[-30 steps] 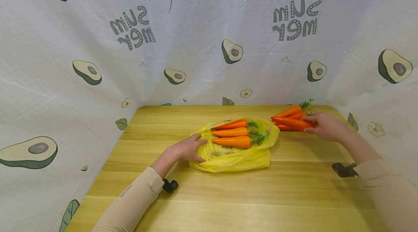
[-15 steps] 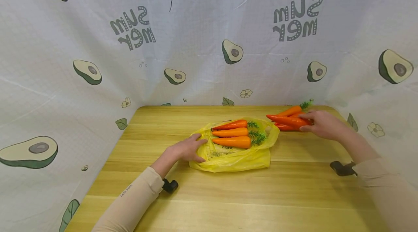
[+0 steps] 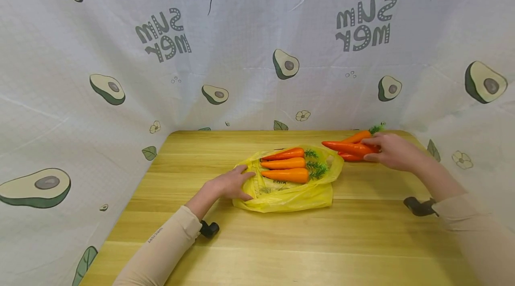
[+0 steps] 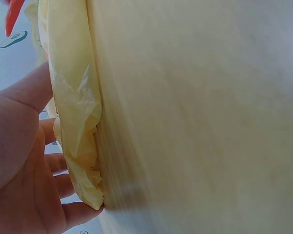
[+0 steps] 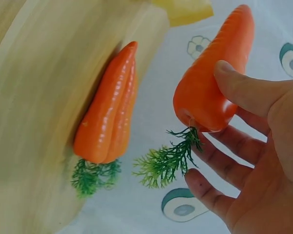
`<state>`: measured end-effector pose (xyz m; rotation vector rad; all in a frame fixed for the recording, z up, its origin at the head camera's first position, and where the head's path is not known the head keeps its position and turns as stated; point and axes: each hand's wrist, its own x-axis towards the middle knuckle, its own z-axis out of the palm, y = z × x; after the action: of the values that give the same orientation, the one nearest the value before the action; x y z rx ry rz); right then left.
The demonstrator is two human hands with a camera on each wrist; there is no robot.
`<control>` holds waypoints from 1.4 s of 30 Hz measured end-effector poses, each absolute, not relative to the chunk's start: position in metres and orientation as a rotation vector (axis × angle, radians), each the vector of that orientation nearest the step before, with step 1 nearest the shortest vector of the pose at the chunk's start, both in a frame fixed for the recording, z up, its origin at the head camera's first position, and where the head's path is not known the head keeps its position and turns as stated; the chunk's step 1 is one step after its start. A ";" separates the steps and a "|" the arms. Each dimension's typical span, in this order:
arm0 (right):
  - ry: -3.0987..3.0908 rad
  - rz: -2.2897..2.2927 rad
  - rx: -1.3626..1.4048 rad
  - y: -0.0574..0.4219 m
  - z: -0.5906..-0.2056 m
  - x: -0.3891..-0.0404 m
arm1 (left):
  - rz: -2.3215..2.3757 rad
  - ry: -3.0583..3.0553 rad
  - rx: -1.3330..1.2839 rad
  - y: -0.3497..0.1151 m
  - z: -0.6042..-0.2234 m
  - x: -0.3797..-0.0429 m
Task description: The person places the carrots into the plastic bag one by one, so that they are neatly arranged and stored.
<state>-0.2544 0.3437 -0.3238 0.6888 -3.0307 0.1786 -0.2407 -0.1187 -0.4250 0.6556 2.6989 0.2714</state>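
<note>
My right hand [image 3: 396,154] pinches an orange-red carrot [image 3: 346,146] by its thick end, with thumb and fingers around it. In the right wrist view that carrot [image 5: 219,68] is tilted, its green top dangling beside my fingers. Other carrots [image 3: 359,136] lie behind and below it at the table's back right. In the right wrist view these carrots [image 5: 107,112] overlap. My left hand [image 3: 231,183] rests at the left end of a yellow plastic bag [image 3: 293,203], fingers spread and touching its edge. Three carrots [image 3: 285,175] lie side by side on the bag, tips toward my left hand.
The wooden table [image 3: 261,250] ends at the back against a white curtain [image 3: 241,40] printed with avocados. Black wrist cameras [image 3: 419,207] sit under both forearms, close to the tabletop.
My right hand has moved slightly left with the carrot, its tip now nearer the bag and apart from the other carrots. My left hand and the bag have stayed put.
</note>
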 end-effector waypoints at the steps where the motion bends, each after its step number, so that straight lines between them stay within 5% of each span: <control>1: -3.030 0.176 0.691 0.342 -0.323 -0.254 | 0.271 2.699 0.654 -0.119 -0.425 -0.241; 42: -2.929 0.054 0.913 0.277 -0.323 -0.237 | 0.284 2.692 0.631 -0.118 -0.425 -0.240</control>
<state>-0.2373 0.2768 -0.3226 0.9127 -2.9294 0.0536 -0.2404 -0.1176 -0.4252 0.6312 2.6920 0.2842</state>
